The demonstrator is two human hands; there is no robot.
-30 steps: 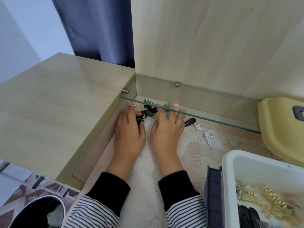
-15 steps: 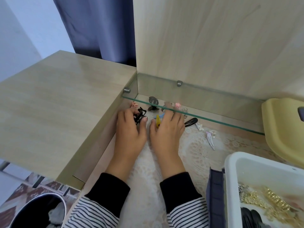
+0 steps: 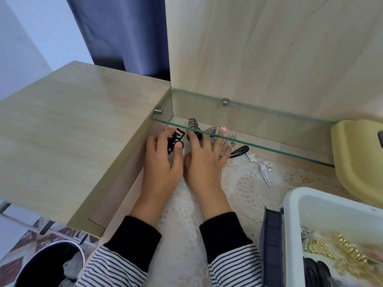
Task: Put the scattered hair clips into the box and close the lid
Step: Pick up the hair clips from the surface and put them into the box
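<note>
My left hand (image 3: pixel 161 162) pinches a black claw clip (image 3: pixel 174 140) between thumb and fingers, close to the desk's side panel. Beside it, my right hand (image 3: pixel 204 162) lies flat with spread fingers over a small heap of clips under the glass shelf (image 3: pixel 269 147). Past the fingertips lie a wavy black clip (image 3: pixel 193 124), a grey claw clip (image 3: pixel 211 129) and a pink clip (image 3: pixel 223 129). A black snap clip (image 3: pixel 240 151), a white star clip (image 3: pixel 251 158) and a lilac snap clip (image 3: pixel 266 172) lie on the lace mat to the right. The white box (image 3: pixel 294 204) at lower right holds gold and black clips. Its yellow lid (image 3: pixel 356 158) lies at the right edge.
A raised wooden desk top (image 3: pixel 72 141) walls the left side; a wooden back panel (image 3: pixel 269 59) stands behind. A dark blue organiser (image 3: pixel 271 245) stands against the box. A black waste bin (image 3: pixel 45 266) sits on the floor at lower left.
My left hand has picked the black claw clip out of the heap. My right hand spread its fingers and slid a little right over the clips.
</note>
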